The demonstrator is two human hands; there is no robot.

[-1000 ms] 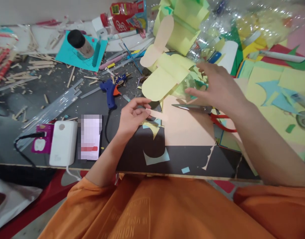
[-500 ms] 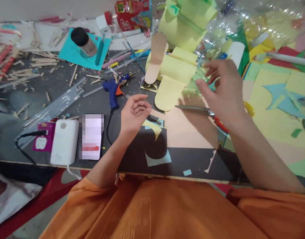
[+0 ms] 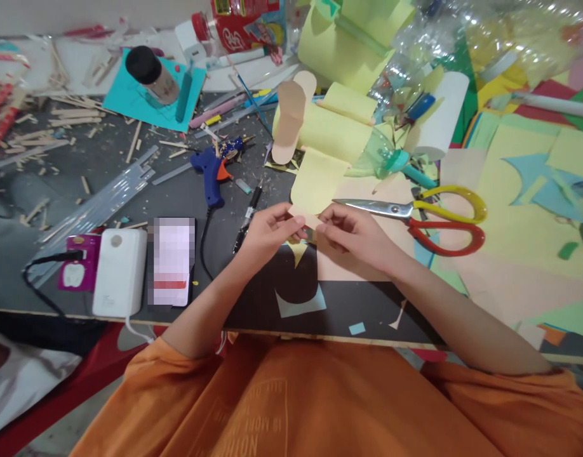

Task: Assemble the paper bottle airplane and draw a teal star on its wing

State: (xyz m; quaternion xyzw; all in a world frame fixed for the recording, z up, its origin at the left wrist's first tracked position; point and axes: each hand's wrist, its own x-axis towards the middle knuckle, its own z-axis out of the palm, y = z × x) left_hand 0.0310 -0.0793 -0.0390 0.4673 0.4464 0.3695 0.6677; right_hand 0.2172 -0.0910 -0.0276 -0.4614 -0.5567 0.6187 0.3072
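My left hand (image 3: 267,233) and my right hand (image 3: 353,233) meet over the dark table (image 3: 105,171), both pinching a small peach paper piece (image 3: 305,219) between fingertips. Under my right hand lies a peach paper sheet (image 3: 362,193). Just behind the hands stands a yellow paper model (image 3: 329,136) with a peach rounded flap (image 3: 288,120). Scissors with yellow and red handles (image 3: 429,212) lie to the right of my right hand, blades pointing left.
A blue glue gun (image 3: 209,170), a black pen (image 3: 247,214), a phone (image 3: 173,261) and a white power bank (image 3: 120,271) lie left of the hands. Coloured paper sheets (image 3: 520,190) cover the right side. Clear bottles (image 3: 444,38), wooden sticks (image 3: 67,120) and paper scraps (image 3: 298,304) clutter the table.
My right hand let go of the yellow paper model and came down to join my left hand on the small peach piece. The scissors' handles are uncovered now.
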